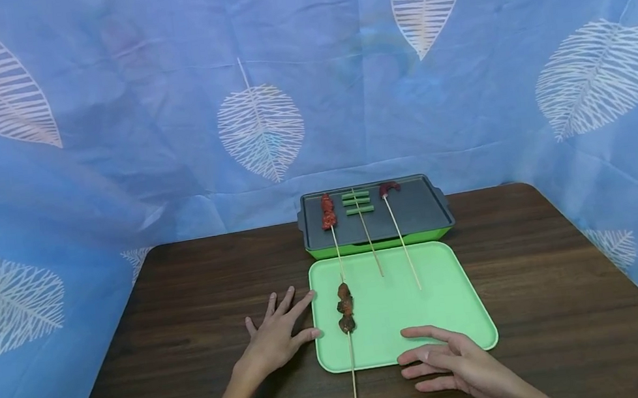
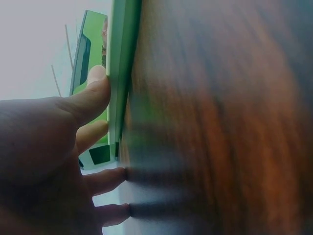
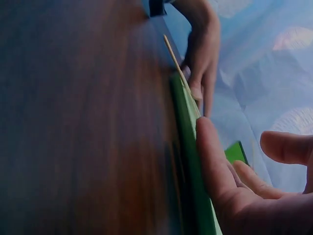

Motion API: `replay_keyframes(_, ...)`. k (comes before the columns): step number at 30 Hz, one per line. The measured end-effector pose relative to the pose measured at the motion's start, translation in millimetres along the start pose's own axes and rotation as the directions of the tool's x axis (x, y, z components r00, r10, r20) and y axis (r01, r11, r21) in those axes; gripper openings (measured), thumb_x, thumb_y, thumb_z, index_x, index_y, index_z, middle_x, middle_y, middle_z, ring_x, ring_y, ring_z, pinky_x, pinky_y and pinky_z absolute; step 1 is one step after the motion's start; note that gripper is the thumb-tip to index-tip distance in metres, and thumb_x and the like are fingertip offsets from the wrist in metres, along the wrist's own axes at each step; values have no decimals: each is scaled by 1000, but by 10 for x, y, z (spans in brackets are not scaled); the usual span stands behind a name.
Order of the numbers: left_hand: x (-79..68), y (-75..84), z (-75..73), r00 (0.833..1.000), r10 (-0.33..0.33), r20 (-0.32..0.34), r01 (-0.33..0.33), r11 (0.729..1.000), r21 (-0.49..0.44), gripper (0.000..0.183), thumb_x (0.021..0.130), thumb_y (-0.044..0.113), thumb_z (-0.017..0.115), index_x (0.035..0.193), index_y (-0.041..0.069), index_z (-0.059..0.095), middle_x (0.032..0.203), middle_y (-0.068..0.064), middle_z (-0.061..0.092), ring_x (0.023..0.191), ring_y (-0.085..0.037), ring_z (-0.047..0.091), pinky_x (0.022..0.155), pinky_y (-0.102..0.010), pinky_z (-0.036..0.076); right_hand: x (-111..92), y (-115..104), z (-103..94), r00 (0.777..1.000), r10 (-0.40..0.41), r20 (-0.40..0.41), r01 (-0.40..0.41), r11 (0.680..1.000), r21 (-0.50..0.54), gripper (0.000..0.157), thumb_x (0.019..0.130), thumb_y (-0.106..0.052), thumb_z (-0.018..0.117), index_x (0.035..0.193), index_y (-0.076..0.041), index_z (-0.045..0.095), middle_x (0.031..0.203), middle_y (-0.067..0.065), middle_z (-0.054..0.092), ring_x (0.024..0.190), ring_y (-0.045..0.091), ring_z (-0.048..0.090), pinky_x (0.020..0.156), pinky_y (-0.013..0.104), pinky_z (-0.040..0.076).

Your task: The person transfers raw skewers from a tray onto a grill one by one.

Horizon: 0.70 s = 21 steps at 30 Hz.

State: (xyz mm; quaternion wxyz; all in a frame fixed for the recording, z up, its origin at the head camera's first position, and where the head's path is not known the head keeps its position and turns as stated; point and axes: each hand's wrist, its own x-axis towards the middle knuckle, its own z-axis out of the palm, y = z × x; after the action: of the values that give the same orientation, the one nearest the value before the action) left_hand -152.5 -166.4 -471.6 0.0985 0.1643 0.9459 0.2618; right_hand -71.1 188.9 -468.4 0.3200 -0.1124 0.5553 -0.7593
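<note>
My left hand (image 1: 273,342) rests at the left rim of a light green tray (image 1: 414,306), fingers spread, with thumb and forefinger at the rim. In the left wrist view, two fingertips (image 2: 113,178) come down at the tabletop. Over the tray's front right edge, my right hand (image 1: 450,361) is held with its fingers parted and nothing between them. A skewer of browned meat chunks (image 1: 345,307) lies on the tray's left side, its stick reaching past the front rim. In the right wrist view that stick (image 3: 173,54) slants over the tray's edge.
Behind the tray stands a green grill box with a dark grill plate (image 1: 426,206). On it lie a red meat skewer (image 1: 327,211), a green vegetable skewer (image 1: 357,200) and a skewer with a dark red curled piece (image 1: 388,188); their sticks extend over the tray. Blue leaf-patterned cloth (image 1: 333,118) surrounds the brown table (image 1: 216,283).
</note>
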Motion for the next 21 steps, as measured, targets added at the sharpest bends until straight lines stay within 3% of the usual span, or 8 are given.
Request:
replay_keyframes(9, 7, -4, 2, 1000, 1, 4, -1, 1000, 0, 71, 97, 51, 66, 160, 32, 40, 168, -14, 24, 153, -50, 11, 94, -93, 0, 131, 163, 261, 995, 78, 61, -81, 996, 44, 59, 112, -15, 43, 161, 6, 18, 141, 26, 57, 126, 35, 62, 99, 43, 54)
replay_keyframes(14, 4, 8, -10, 1000, -7, 1, 7, 1000, 0, 71, 96, 51, 66, 160, 32, 40, 168, -14, 24, 153, -50, 12, 95, -93, 1, 211, 210, 396, 992, 98, 78, -107, 987, 120, 64, 111, -16, 46, 162, 4, 13, 143, 26, 56, 130, 36, 59, 104, 42, 50)
replay_keyframes(21, 9, 0, 4, 1000, -18, 11, 18, 1000, 3, 71, 96, 52, 66, 160, 34, 41, 168, -13, 25, 153, -49, 11, 96, -92, 1, 378, 285, 601, 997, 76, 29, -81, 967, 243, 72, 107, -8, 54, 162, 5, 8, 142, 31, 54, 129, 38, 58, 105, 42, 49)
